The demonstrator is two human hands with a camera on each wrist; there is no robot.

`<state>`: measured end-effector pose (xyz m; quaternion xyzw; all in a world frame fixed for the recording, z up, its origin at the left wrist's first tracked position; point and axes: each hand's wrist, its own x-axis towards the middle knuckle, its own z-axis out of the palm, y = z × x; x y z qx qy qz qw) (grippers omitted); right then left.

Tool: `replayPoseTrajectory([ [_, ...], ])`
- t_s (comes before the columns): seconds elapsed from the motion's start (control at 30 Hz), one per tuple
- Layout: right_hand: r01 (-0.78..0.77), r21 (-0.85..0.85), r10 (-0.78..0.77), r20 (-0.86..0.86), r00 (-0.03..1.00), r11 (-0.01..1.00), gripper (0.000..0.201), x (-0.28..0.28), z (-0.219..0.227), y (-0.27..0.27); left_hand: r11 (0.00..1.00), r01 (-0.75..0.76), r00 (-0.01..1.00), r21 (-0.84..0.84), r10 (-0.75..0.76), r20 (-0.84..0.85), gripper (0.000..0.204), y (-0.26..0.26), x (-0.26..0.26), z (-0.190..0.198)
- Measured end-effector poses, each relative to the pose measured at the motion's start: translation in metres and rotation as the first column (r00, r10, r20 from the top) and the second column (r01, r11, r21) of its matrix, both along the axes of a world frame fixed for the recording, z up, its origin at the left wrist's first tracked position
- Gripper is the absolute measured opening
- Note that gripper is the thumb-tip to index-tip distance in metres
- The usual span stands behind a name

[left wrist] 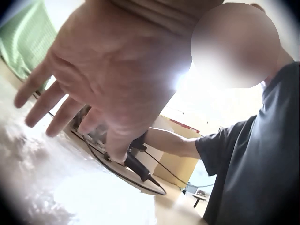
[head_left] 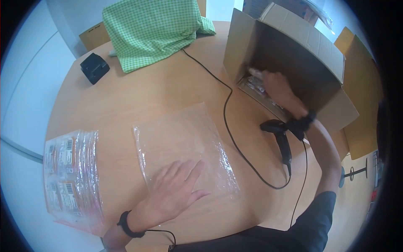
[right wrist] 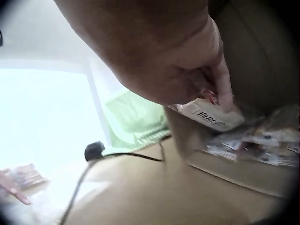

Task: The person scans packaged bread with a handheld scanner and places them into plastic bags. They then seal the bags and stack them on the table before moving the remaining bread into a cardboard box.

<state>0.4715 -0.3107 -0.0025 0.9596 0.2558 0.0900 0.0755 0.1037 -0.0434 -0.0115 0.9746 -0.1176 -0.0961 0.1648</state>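
A flat clear plastic bag (head_left: 176,130) lies on the table before the person. Spread over its near part is the left hand (head_left: 174,193), palm down with straight fingers. Farther right, the right hand (head_left: 279,90) reaches inside an open cardboard box (head_left: 239,46) tipped on its side. Its curled fingers hold a small white packet (right wrist: 211,117) printed with dark characters, as the right wrist view shows. Other clear-wrapped packets (right wrist: 262,145) lie on the box's floor beneath that hand.
A black handheld scanner (head_left: 281,140) lies by the box, its cable looping over the table. Stacked clear packs with labels (head_left: 71,168) sit at the left. A black stand (head_left: 95,67) and a green checked cloth (head_left: 151,29) are at the back.
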Motion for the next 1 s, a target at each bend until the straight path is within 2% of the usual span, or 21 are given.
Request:
replayPoseTrajectory([
  [0.03, -0.064, 0.180, 0.060, 0.028, 0.998, 0.982, 0.024, -0.023, 0.015, -0.004, 0.954, -0.049, 0.999, -0.296, 0.041, -0.033, 0.073, 0.001, 0.004, -0.001],
  [0.07, -0.131, 0.349, 0.116, 0.065, 0.991, 0.928, 0.022, -0.056, 0.033, -0.005, 0.818, -0.102, 0.995, -0.567, 0.073, -0.074, 0.076, 0.001, 0.009, -0.003],
  [0.1, -0.271, 0.406, 0.205, 0.200, 0.958, 0.873, 0.021, -0.090, 0.046, -0.002, 0.816, -0.112, 0.994, -0.567, 0.085, -0.073, 0.076, 0.000, 0.015, -0.003],
  [0.13, -0.409, 0.443, 0.278, 0.332, 0.901, 0.798, 0.021, -0.125, 0.054, 0.004, 0.410, -0.326, 0.938, -0.852, 0.031, -0.344, 0.078, -0.002, 0.021, -0.003],
  [0.17, -0.526, 0.403, 0.346, 0.439, 0.829, 0.749, 0.030, -0.158, 0.055, 0.009, -0.089, -0.541, 0.837, -0.836, -0.149, -0.526, 0.080, -0.005, 0.026, -0.003],
  [0.2, -0.600, 0.330, 0.428, 0.463, 0.776, 0.729, 0.039, -0.186, 0.051, 0.009, -0.099, -0.545, 0.837, -0.833, -0.130, -0.532, 0.080, -0.009, 0.031, 0.001],
  [0.27, -0.698, 0.150, 0.601, 0.404, 0.690, 0.700, 0.042, -0.238, 0.048, 0.017, -0.470, -0.614, 0.787, -0.634, -0.421, -0.451, 0.070, -0.022, 0.041, 0.007],
  [0.3, -0.713, 0.195, 0.641, 0.326, 0.695, 0.674, 0.040, -0.256, 0.039, 0.021, -0.485, -0.609, 0.793, -0.628, -0.398, -0.462, 0.070, -0.028, 0.045, 0.005],
  [0.37, -0.711, 0.078, 0.664, 0.298, 0.685, 0.698, 0.043, -0.277, 0.021, 0.025, -0.295, -0.405, 0.914, -0.865, -0.149, -0.377, 0.056, -0.036, 0.048, -0.003],
  [0.4, -0.731, 0.088, 0.683, 0.294, 0.668, 0.677, 0.043, -0.282, 0.018, 0.021, -0.218, -0.420, 0.908, -0.881, -0.098, -0.408, 0.046, -0.031, 0.051, -0.012],
  [0.43, -0.660, 0.279, 0.625, 0.212, 0.751, 0.698, 0.043, -0.280, 0.018, 0.008, -0.224, -0.421, 0.907, -0.879, -0.075, -0.415, 0.046, -0.021, 0.056, -0.019],
  [0.47, -0.550, 0.451, 0.568, 0.110, 0.816, 0.702, 0.043, -0.276, 0.015, -0.006, -0.012, -0.354, 0.934, -0.935, -0.064, -0.352, 0.046, -0.009, 0.063, -0.024],
  [0.53, -0.265, 0.546, 0.181, 0.203, 0.962, 0.795, 0.036, -0.260, -0.012, -0.046, 0.364, -0.168, 0.979, -0.916, -0.047, -0.198, 0.049, 0.017, 0.074, -0.017],
  [0.6, -0.081, 0.533, -0.069, 0.255, 0.964, 0.842, 0.042, -0.232, -0.024, -0.068, 0.305, -0.191, 0.978, -0.933, -0.024, -0.208, 0.052, 0.035, 0.082, -0.025],
  [0.63, -0.091, 0.530, -0.061, 0.262, 0.963, 0.843, 0.042, -0.217, -0.034, -0.080, 0.242, -0.210, 0.975, -0.947, -0.016, -0.221, 0.055, 0.041, 0.086, -0.028],
  [0.7, 0.286, 0.743, -0.110, -0.277, 0.954, 0.605, 0.049, -0.197, -0.051, -0.097, 0.205, -0.244, 0.969, -0.948, 0.008, -0.248, 0.059, 0.049, 0.085, -0.021],
  [0.73, 0.322, 0.617, -0.121, -0.345, 0.931, 0.718, 0.052, -0.190, -0.047, -0.098, 0.217, -0.228, 0.974, -0.949, 0.031, -0.226, 0.059, 0.051, 0.086, -0.022],
  [0.77, 0.329, 0.610, -0.135, -0.341, 0.930, 0.721, 0.052, -0.183, -0.045, -0.094, 0.227, -0.211, 0.978, -0.951, 0.046, -0.205, 0.059, 0.052, 0.087, -0.023],
  [0.83, 0.475, 0.608, -0.039, -0.589, 0.807, 0.636, 0.050, -0.169, -0.050, -0.092, 0.258, -0.202, 0.979, -0.945, 0.042, -0.198, 0.055, 0.054, 0.090, -0.031],
  [0.9, 0.406, 0.581, -0.102, -0.483, 0.869, 0.705, 0.048, -0.171, -0.050, -0.086, 0.324, -0.254, 0.967, -0.911, 0.118, -0.227, 0.056, 0.055, 0.091, -0.036],
  [1.0, 0.155, 0.836, 0.238, -0.320, 0.917, 0.527, 0.068, -0.207, -0.034, -0.057, 0.299, -0.259, 0.965, -0.918, 0.121, -0.233, 0.056, 0.052, 0.088, -0.032],
])
